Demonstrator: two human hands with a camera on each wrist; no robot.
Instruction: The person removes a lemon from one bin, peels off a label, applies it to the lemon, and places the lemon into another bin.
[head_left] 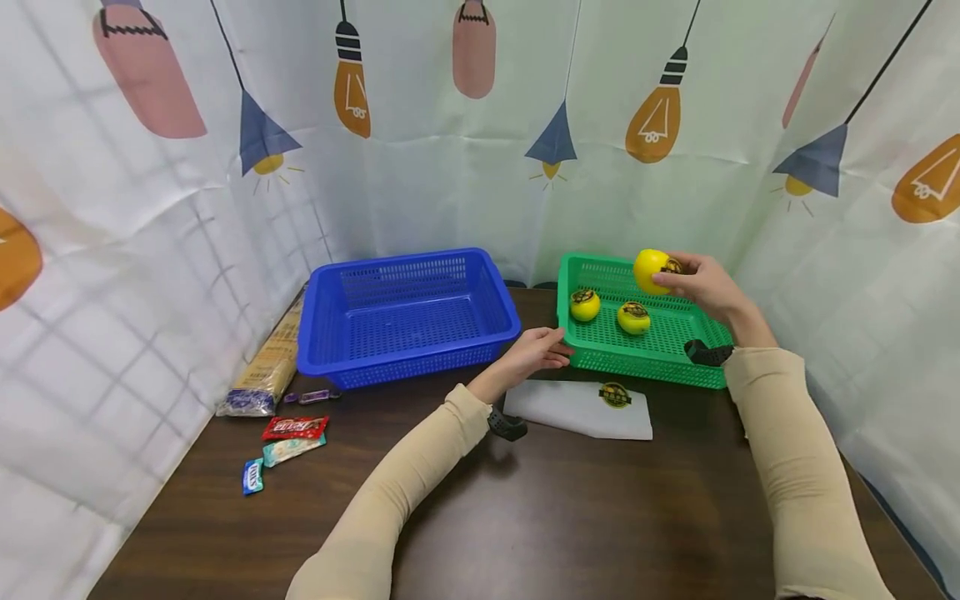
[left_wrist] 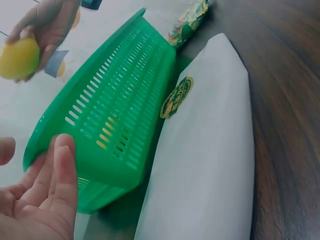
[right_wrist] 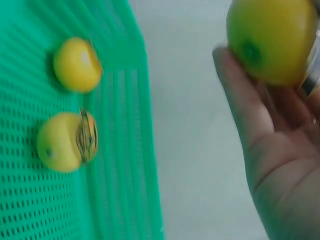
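Observation:
My right hand [head_left: 705, 285] holds a yellow round fruit [head_left: 651, 271] with a dark label above the green basket [head_left: 645, 360]. In the right wrist view, this fruit [right_wrist: 272, 37] sits at the fingertips and shows a greenish dimple. Two similar labelled fruits, one on the left [head_left: 584, 305] and one nearer the middle [head_left: 633, 317], lie inside the basket. Fairly straight fingers of my left hand [head_left: 531, 354] touch the basket's near left corner. From the left wrist, that hand [left_wrist: 42, 205] appears against the outer wall, the thumb apart from it.
A blue basket [head_left: 408, 360] stands left of the green one. A white folded sheet or bag [head_left: 577, 408] lies in front. Leftward are a long plastic-wrapped pack [head_left: 266, 367], a purple packet [head_left: 312, 397], a red wrapper [head_left: 295, 427] and smaller packets [head_left: 292, 448]. Printed curtains surround the table.

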